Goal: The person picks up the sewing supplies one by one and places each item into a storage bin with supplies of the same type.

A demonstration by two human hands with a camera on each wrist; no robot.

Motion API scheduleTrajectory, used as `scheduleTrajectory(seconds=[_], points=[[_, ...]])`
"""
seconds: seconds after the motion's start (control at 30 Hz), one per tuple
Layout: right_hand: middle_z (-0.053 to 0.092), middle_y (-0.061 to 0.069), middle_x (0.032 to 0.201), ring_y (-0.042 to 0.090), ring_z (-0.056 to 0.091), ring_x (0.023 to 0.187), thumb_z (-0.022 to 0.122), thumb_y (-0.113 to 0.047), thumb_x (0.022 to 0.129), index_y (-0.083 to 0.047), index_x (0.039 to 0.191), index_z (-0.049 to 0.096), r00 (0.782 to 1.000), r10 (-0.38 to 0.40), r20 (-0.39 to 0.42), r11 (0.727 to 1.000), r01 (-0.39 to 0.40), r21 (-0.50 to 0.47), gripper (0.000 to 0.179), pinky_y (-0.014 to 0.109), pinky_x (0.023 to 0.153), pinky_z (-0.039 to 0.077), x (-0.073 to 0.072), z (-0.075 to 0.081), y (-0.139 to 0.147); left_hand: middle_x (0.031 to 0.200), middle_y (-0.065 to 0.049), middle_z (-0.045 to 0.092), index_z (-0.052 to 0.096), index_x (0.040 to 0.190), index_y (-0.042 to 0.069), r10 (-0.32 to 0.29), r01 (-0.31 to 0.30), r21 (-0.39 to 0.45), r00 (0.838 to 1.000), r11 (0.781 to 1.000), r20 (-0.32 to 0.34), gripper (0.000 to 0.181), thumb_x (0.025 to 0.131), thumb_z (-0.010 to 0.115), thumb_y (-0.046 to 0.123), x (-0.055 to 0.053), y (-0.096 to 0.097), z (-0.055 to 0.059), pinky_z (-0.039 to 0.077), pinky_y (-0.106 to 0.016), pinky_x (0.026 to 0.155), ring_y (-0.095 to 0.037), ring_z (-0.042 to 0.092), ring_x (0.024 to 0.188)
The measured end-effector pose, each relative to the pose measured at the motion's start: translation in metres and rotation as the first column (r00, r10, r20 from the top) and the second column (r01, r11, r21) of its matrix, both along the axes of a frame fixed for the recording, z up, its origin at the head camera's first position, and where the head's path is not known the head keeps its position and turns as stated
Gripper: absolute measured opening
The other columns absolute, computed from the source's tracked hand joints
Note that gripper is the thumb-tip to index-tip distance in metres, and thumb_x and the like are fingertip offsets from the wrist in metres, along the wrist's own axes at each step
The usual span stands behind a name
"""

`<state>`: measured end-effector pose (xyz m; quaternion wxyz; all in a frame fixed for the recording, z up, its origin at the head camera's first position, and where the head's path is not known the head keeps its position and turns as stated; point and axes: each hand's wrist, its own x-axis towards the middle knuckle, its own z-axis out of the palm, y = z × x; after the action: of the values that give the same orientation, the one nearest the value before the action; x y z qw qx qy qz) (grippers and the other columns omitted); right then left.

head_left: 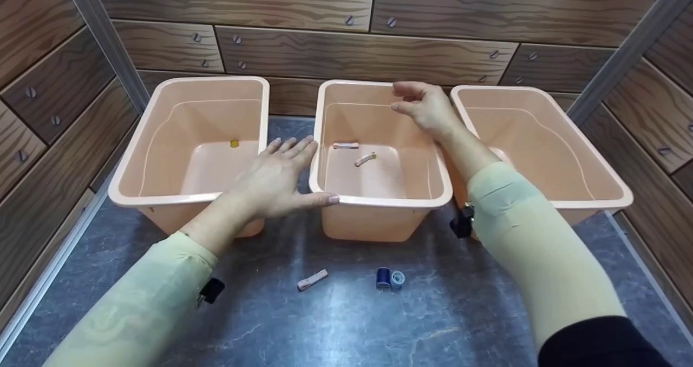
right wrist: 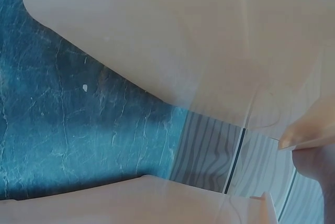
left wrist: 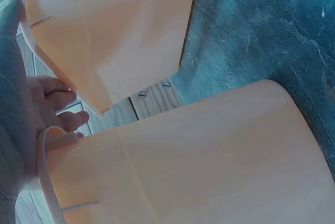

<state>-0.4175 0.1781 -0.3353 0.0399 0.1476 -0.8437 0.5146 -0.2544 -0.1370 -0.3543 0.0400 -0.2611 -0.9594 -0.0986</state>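
My left hand (head_left: 273,183) lies with straight fingers at the left rim of the middle peach bin (head_left: 373,229), its thumb along the front rim. In the left wrist view, fingers (left wrist: 55,96) show between two bin rims. My right hand (head_left: 430,110) is over that bin's back right corner, fingers slightly bent and apart from the thumb. Its thumb (right wrist: 306,124) appears right at a bin rim in the right wrist view. Inside the middle bin lie two small pale clothespin-like sticks, one flat (head_left: 345,145) and one slanted (head_left: 365,159).
A left bin (head_left: 122,194) contains a small yellow piece (head_left: 234,143); a right bin (head_left: 617,196) stands opposite. On the dark marbled table (head_left: 260,329) lie another pale stick (head_left: 312,280), a dark blue thread spool (head_left: 383,278) and a light blue spool (head_left: 397,279). Wood-patterned walls (head_left: 303,1) enclose it.
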Motion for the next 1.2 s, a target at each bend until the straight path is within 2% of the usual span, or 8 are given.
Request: scheduleTrajectory(seconds=[0.27, 0.43, 0.63, 0.8, 0.97, 1.1, 1.2], points=[[0.068, 0.029, 0.133, 0.011, 0.067, 0.1, 0.075, 0.0, 0.097, 0.006, 0.141, 0.064, 1.0, -0.006, -0.003, 0.997, 0.006, -0.071, 0.045, 0.024, 0.096, 0.054, 0.005, -0.003, 0.004, 0.172, -0.015, 0.03, 0.029, 0.167, 0.003, 0.001, -0.001, 0.0, 1.0, 1.0, 0.014, 0.119, 0.088, 0.045, 0.092, 0.0, 0.003, -0.003, 0.013, -0.054, 0.13, -0.038, 0.026, 0.159], [0.069, 0.028, 0.132, 0.012, 0.068, 0.102, 0.075, -0.002, 0.098, 0.006, 0.14, 0.064, 1.0, -0.015, -0.02, 0.996, 0.013, -0.086, 0.045, 0.022, 0.094, 0.054, 0.008, -0.001, 0.007, 0.172, -0.014, 0.029, 0.029, 0.167, 0.003, -0.004, 0.003, 0.006, 1.0, 1.0, 0.02, 0.12, 0.088, 0.045, 0.092, -0.001, 0.006, -0.003, 0.013, -0.054, 0.13, -0.039, 0.026, 0.158], [0.074, 0.021, 0.124, 0.011, 0.071, 0.102, 0.077, -0.003, 0.096, 0.0, 0.136, 0.07, 0.997, -0.036, -0.07, 0.997, 0.031, -0.071, 0.04, 0.022, 0.092, 0.054, 0.019, 0.013, 0.003, 0.174, -0.013, 0.026, 0.027, 0.168, 0.005, -0.004, 0.003, 0.011, 0.999, 1.0, 0.032, 0.12, 0.088, 0.046, 0.092, 0.0, 0.005, -0.002, 0.011, -0.053, 0.13, -0.039, 0.025, 0.159], [0.076, 0.015, 0.12, 0.011, 0.071, 0.099, 0.079, -0.004, 0.095, -0.003, 0.134, 0.072, 0.995, 0.007, -0.104, 0.998, -0.013, -0.055, 0.04, 0.022, 0.089, 0.055, 0.039, 0.029, -0.008, 0.173, -0.014, 0.026, 0.027, 0.168, 0.003, 0.002, -0.002, 0.001, 1.0, 1.0, 0.027, 0.12, 0.088, 0.045, 0.092, 0.002, 0.002, 0.001, 0.012, -0.053, 0.13, -0.038, 0.024, 0.159], [0.077, 0.012, 0.117, 0.015, 0.072, 0.097, 0.081, -0.007, 0.095, -0.006, 0.132, 0.074, 0.991, 0.061, -0.118, 0.994, -0.072, -0.087, 0.038, 0.022, 0.085, 0.056, 0.065, 0.042, -0.018, 0.173, -0.015, 0.028, 0.028, 0.167, 0.002, 0.002, -0.002, 0.0, 1.0, 1.0, 0.018, 0.12, 0.088, 0.046, 0.091, 0.002, 0.0, 0.003, 0.012, -0.054, 0.13, -0.039, 0.025, 0.159], [0.077, 0.013, 0.117, 0.017, 0.073, 0.099, 0.081, -0.006, 0.095, -0.004, 0.132, 0.074, 0.987, 0.106, -0.117, 0.984, -0.121, -0.132, 0.038, 0.025, 0.087, 0.057, 0.089, 0.046, -0.021, 0.172, -0.016, 0.028, 0.028, 0.167, 0.002, 0.0, 0.0, 0.006, 1.0, 1.0, 0.026, 0.12, 0.088, 0.047, 0.091, 0.002, 0.0, 0.003, 0.011, -0.054, 0.13, -0.04, 0.024, 0.159], [0.076, 0.014, 0.117, 0.018, 0.072, 0.102, 0.08, -0.004, 0.095, -0.002, 0.132, 0.073, 0.979, 0.149, -0.138, 0.977, -0.167, -0.131, 0.038, 0.027, 0.087, 0.057, 0.105, 0.047, -0.023, 0.172, -0.016, 0.028, 0.028, 0.167, 0.001, -0.002, 0.001, 0.004, 1.0, 1.0, 0.025, 0.121, 0.088, 0.047, 0.091, 0.002, 0.001, 0.003, 0.012, -0.054, 0.13, -0.038, 0.024, 0.159]])
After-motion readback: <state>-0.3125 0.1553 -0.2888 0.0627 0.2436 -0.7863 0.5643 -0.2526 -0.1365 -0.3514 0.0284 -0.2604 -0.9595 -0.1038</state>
